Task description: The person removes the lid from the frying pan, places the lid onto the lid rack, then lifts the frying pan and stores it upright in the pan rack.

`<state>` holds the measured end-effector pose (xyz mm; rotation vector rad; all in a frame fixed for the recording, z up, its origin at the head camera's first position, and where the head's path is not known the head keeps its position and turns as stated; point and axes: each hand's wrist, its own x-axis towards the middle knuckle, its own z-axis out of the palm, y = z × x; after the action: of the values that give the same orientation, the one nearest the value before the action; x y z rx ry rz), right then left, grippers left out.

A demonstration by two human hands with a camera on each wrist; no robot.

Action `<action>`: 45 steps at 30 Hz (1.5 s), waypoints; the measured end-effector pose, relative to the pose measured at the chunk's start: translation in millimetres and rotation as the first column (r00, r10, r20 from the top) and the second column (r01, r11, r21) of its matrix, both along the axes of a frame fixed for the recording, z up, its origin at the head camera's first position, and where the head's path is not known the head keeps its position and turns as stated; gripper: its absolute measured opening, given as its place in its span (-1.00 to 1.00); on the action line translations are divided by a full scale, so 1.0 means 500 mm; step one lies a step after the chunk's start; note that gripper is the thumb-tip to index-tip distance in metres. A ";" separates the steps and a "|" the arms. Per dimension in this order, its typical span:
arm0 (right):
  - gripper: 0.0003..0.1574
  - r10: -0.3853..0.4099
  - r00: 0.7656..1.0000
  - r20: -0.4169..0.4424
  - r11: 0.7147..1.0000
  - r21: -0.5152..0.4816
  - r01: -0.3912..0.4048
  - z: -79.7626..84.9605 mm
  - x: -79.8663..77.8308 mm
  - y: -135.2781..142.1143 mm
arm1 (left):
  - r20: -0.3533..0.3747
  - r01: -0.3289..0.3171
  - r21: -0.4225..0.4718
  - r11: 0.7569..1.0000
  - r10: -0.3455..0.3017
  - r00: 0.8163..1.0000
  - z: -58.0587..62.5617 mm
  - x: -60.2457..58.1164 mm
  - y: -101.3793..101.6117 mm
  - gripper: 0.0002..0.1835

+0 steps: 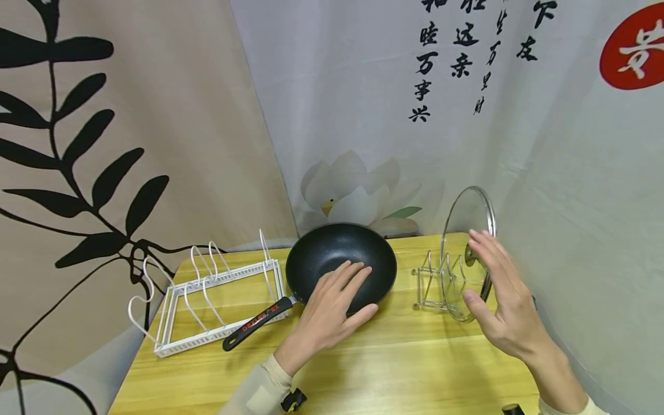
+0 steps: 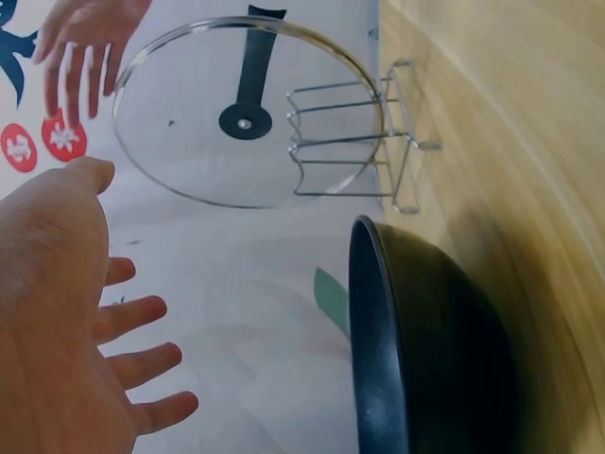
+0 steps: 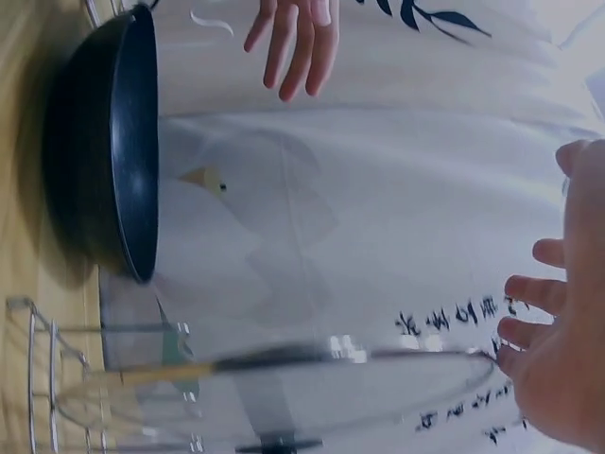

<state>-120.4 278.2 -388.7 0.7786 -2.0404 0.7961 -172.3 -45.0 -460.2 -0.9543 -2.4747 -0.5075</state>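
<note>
A black frying pan (image 1: 321, 248) rests on the wooden table, its dark handle (image 1: 257, 324) angled toward the near left. My left hand (image 1: 332, 311) hovers over the pan with fingers extended; the left wrist view shows it holding nothing. At the right, a clear glass lid (image 2: 189, 104) with a metal rim and a dark knob stands upright in a small silver wire rack (image 2: 406, 142). Beside the lid's right edge is my right hand (image 1: 505, 305), fingers straight and thumb spread. Its fingertips are right at the rim in the right wrist view.
A white rack (image 1: 197, 334) with upright wire loops stands on the left of the table (image 1: 394, 374), partly behind the pan handle. Behind the table hangs a curtain (image 1: 353, 115) with printed leaves, a flower and characters.
</note>
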 end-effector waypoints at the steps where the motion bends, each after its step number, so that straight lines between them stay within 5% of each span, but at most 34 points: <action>1: -0.12 0.014 1.000 0.001 1.000 0.010 -0.014 0.000 0.000 -0.009 | -0.003 -0.003 -0.003 1.000 0.003 1.000 -0.002 0.002 -0.006 -0.25; 9: -0.14 0.101 0.994 -0.045 0.991 0.089 -0.097 -0.018 -0.006 -0.071 | 0.006 -0.035 -0.032 0.999 0.035 0.999 -0.014 0.016 -0.050 -0.22; 28: -0.11 0.109 0.979 0.175 0.967 0.208 -0.145 -0.127 -0.041 -0.143 | 0.019 -0.137 -0.014 0.990 0.137 0.990 -0.062 0.055 -0.134 -0.20; 39: -0.01 0.036 0.964 0.263 0.960 0.259 -0.106 -0.183 -0.059 -0.165 | 0.082 -0.238 -0.006 0.971 0.238 0.968 -0.092 0.075 -0.194 -0.21; 45: 0.05 -0.033 0.937 0.348 0.955 0.286 -0.073 -0.218 -0.077 -0.174 | 0.112 -0.288 -0.017 0.958 0.288 0.951 -0.104 0.081 -0.229 -0.21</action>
<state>-158.8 191.0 -497.5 0.8713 -2.5168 0.6844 -131.7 -159.5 -512.4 -0.5616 -2.6556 -0.4730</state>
